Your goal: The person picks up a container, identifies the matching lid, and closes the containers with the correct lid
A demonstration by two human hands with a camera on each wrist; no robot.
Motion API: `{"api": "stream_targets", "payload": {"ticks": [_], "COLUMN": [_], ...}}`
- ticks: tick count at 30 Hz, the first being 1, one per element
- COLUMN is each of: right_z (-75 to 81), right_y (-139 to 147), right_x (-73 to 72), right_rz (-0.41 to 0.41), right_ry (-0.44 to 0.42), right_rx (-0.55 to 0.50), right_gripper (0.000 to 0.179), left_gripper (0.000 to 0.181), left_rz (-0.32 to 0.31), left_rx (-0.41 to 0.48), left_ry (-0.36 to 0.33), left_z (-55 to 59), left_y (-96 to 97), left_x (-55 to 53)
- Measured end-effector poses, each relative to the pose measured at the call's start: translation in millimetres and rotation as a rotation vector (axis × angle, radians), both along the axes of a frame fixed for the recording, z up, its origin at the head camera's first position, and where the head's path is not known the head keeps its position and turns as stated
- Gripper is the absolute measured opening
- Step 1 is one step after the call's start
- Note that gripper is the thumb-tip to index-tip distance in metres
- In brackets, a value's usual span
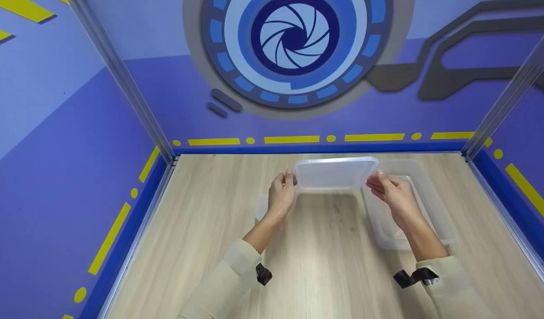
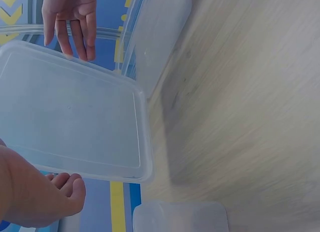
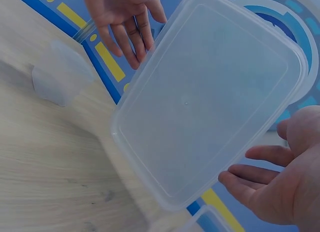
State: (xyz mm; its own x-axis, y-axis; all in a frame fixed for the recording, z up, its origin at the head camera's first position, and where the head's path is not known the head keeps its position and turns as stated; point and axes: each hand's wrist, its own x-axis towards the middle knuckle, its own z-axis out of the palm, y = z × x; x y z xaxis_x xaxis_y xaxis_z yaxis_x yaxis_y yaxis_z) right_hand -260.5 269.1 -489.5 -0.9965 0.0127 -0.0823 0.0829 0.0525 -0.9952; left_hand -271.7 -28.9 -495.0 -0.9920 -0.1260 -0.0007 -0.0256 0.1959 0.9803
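Note:
A translucent plastic lid, rectangular with rounded corners, is held tilted above the table between both hands. My left hand touches its left edge; in the right wrist view that hand's fingers look fairly straight along the rim. My right hand is at the opposite edge, its fingertips against the rim and its fingers extended in the left wrist view. Below the right hand stands an open clear plastic box, partly hidden by the hand and forearm.
Beside the left hand lies a small translucent plastic piece, mostly hidden by the hand. The wooden table is bounded by printed blue panels at the back and sides. Metal posts stand at the back corners.

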Motion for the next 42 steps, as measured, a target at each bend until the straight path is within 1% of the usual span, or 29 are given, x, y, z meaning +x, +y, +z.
{"api": "stream_targets", "payload": {"ticks": [5,13,18,21,25,29,31,34,38,42], "right_z": [-1.1,-3.2,-4.9,-6.4,-8.3,-10.1,-11.0,-11.4,-12.0,-14.1], "right_y": [2,2,2,2,3,3,2,2,1,0], "right_x": [0.3,1.7,0.8,0.0,-0.1,-1.0,-1.9,-2.4,-2.5,-2.3], "right_rz": [-0.021,-0.022,-0.034,-0.038,-0.045,-0.053,-0.052,-0.051,-0.050,-0.059], "right_ry": [0.014,0.027,0.032,0.029,0.006,-0.007,-0.002,0.001,0.001,0.000], "right_rx": [-0.008,-0.045,-0.058,-0.070,-0.098,-0.117,-0.103,-0.065,-0.058,-0.074], "right_gripper": [0.064,0.059,0.055,0.051,0.052,0.056,0.057,0.058,0.049,0.041], "left_gripper": [0.044,0.042,0.037,0.038,0.040,0.039,0.037,0.037,0.037,0.036], "left_rz": [-0.029,-0.039,-0.055,-0.054,-0.049,-0.050,-0.057,-0.084,-0.114,-0.113], "left_rx": [0.045,0.071,0.073,0.064,0.056,0.046,0.042,0.044,0.054,0.029], "left_ry": [-0.024,-0.040,-0.060,-0.079,-0.094,-0.078,-0.064,-0.042,-0.035,-0.022], "left_z": [1.4,-0.2,0.4,1.0,1.5,-0.3,-1.7,-3.0,-4.4,-7.7], "left_y": [-2.2,-4.7,-5.0,-4.6,-4.6,-6.3,-7.3,-8.7,-9.4,-9.3], "left_x": [0.7,0.6,1.8,1.7,1.6,1.8,1.5,0.5,-0.9,-0.8]}}
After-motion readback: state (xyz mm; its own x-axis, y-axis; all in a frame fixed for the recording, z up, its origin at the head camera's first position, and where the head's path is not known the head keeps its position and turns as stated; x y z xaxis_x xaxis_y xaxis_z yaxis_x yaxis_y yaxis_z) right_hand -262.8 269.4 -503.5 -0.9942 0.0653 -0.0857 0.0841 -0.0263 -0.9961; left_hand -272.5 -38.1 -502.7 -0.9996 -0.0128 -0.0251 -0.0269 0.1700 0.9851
